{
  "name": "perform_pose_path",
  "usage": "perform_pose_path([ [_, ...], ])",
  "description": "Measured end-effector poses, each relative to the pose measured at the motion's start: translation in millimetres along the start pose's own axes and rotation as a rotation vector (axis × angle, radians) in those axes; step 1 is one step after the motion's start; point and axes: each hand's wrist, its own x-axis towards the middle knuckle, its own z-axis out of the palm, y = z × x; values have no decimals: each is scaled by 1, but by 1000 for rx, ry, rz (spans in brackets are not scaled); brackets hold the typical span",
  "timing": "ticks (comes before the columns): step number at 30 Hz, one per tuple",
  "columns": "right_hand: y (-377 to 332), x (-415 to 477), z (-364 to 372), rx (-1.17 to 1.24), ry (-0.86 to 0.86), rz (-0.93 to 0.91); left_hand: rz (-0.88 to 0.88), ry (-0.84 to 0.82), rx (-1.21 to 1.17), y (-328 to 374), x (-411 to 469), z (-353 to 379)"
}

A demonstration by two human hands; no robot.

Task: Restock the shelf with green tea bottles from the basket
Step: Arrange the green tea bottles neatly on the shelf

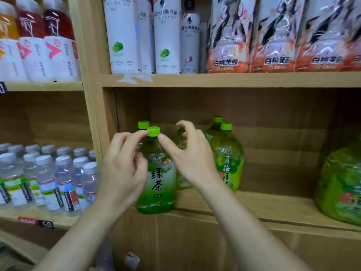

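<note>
Head camera, and from my remote seat I see the green tea bottle [160, 182] standing upright at the near edge of the wooden shelf [254, 204], at the left end of its compartment, its base right at the front lip. My left hand [123, 169] holds it by the neck and shoulder: the fingers [134, 136] curl in from the left and reach up to just under the green cap [153, 131]. My right hand [193, 159] comes in from the right with its fingers arched and loose, gripping nothing; only the thumb tip [166, 141] touches the lower rim of the cap.

Just behind the held bottle, another green-capped bottle [143, 125] shows little more than its cap. Behind my right hand is a further green bottle [182, 182], mostly hidden. To the right of that stand two plum green tea bottles [228, 159], one behind the other, set farther in than the held one. Well apart at the far right edge sits a larger green bottle [340, 188], partly cut off.

The compartment to the left holds rows of small water bottles [48, 178] with white caps. On the shelf above are tall white bottles [125, 36] with a lime picture and — to their right — orange-labelled bottles [277, 36]. Up at the left are red drinks [58, 36].
</note>
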Motion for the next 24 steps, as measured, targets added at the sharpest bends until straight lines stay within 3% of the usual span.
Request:
perform_pose_path([
  [2,18,-1,-36,-39,273,-64,76,-38,101,11,-1,6],
  [3,32,1,-52,-112,327,-17,93,-66,172,13,-2,10],
  [6,79,15,-70,-259,97,340,127,-115,358,12,-8,23],
  [8,96,16,-59,-213,-55,391,216,-122,358,18,-11,30],
  [11,112,15,-48,-175,11,365,286,-223,171,42,-9,48],
  [17,131,19,-61,-242,113,444,1,-476,206,66,20,110],
  [20,141,20,-75,-304,145,501,-174,-498,127,75,39,134],
  [24,150,22,-88,-284,146,559,-398,-409,132,71,68,150],
])
